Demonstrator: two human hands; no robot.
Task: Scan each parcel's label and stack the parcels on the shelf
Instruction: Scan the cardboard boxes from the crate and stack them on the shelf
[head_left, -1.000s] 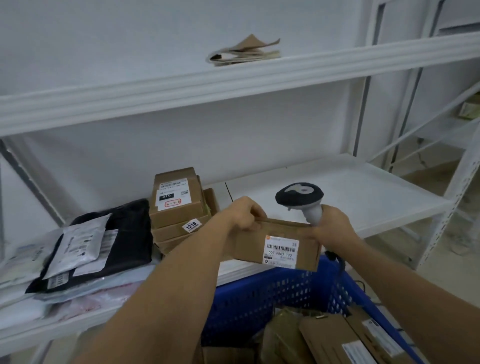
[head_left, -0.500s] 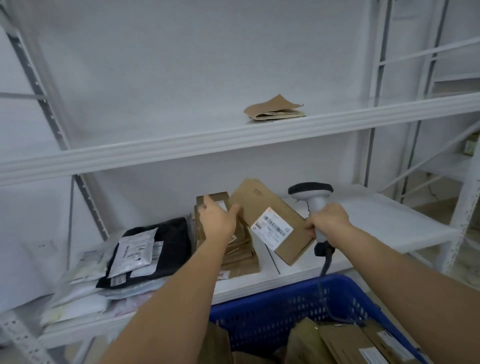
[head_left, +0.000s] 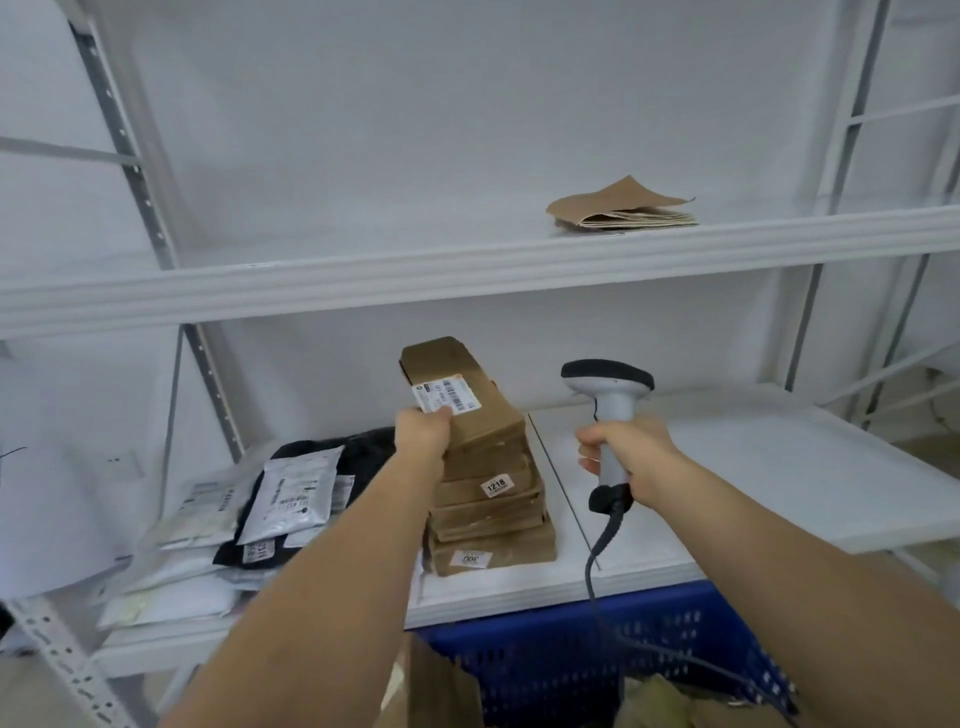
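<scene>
Left hand (head_left: 423, 434) curled around near end of flat brown cardboard parcel (head_left: 460, 397) with white barcode label (head_left: 445, 398), resting tilted atop stack of brown cardboard boxes (head_left: 491, 512) on white metal shelf (head_left: 727, 467). Right hand (head_left: 626, 452), right of stack, gripping grey corded barcode scanner (head_left: 610, 410) upright. Blue plastic basket (head_left: 597, 654) below stack.

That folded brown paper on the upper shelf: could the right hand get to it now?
Probably not at once: the right hand grips the scanner, though the brown paper lies in the open.
</scene>
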